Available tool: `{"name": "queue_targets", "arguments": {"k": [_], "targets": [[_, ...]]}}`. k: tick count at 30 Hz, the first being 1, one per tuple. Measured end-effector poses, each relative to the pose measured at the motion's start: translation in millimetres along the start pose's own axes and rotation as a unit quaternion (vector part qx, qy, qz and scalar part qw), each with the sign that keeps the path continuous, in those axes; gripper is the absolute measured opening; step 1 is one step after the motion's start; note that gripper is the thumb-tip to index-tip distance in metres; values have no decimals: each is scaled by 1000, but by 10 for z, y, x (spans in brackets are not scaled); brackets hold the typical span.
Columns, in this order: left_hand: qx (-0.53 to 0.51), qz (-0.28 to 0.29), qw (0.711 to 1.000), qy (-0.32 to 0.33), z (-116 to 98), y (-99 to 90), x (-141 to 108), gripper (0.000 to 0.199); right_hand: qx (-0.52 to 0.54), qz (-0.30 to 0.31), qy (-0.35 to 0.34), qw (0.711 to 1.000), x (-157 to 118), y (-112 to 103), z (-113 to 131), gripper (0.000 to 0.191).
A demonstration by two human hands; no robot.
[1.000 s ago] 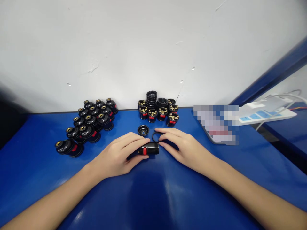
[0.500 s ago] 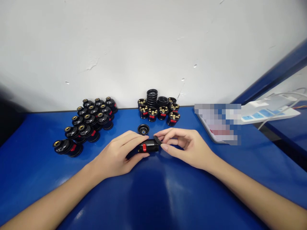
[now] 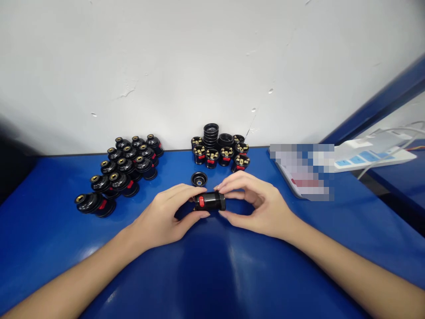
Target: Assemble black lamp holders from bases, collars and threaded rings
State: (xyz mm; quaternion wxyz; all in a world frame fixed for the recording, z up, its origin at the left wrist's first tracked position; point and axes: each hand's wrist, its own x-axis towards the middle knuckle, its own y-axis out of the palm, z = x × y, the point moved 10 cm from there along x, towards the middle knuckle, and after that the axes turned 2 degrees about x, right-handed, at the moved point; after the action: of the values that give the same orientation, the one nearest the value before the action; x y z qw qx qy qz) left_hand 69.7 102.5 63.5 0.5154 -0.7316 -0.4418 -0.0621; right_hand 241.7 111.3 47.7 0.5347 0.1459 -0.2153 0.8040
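A black lamp socket (image 3: 210, 201) with a red switch lies sideways between my hands, low over the blue table. My left hand (image 3: 169, 212) pinches its left part, with fingers above and thumb below. At its right end sits a black ring (image 3: 222, 201), level with the socket body. My right hand (image 3: 257, 206) grips that ring between fingertips and thumb. Just beyond my left fingertips, a black cap (image 3: 199, 179) rests with its hollow side up. Whether the ring's thread has caught cannot be seen.
Assembled black lamp sockets (image 3: 122, 166) stand in rows at the left. Open socket bodies (image 3: 211, 158) with brass contacts surround a stack of black caps (image 3: 210, 135) near the wall. A blurred-out flat object (image 3: 299, 173) and a white power strip (image 3: 375, 155) lie at the right.
The black ring was tilted beside the socket's right end; now it sits straight on that end. My right fingers and thumb have spread around it. My left hand keeps its hold.
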Motion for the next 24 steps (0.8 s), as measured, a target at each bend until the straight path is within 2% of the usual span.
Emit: {"name": "queue_targets", "arguments": {"k": [6, 14, 19, 24], "targets": [[-10, 0, 1000, -10, 19, 5, -3, 37, -48, -8, -31, 998, -1, -15, 65, 33], [-84, -21, 994, -61, 122, 23, -10, 44, 62, -23, 51, 996, 7, -30, -144, 32], [-105, -23, 991, -83, 150, 28, 4, 41, 74, -22, 84, 993, 16, -36, -195, 30], [-113, -32, 988, -101, 190, 29, -3, 36, 43, -25, 47, 998, 15, -41, -124, 31]]}}
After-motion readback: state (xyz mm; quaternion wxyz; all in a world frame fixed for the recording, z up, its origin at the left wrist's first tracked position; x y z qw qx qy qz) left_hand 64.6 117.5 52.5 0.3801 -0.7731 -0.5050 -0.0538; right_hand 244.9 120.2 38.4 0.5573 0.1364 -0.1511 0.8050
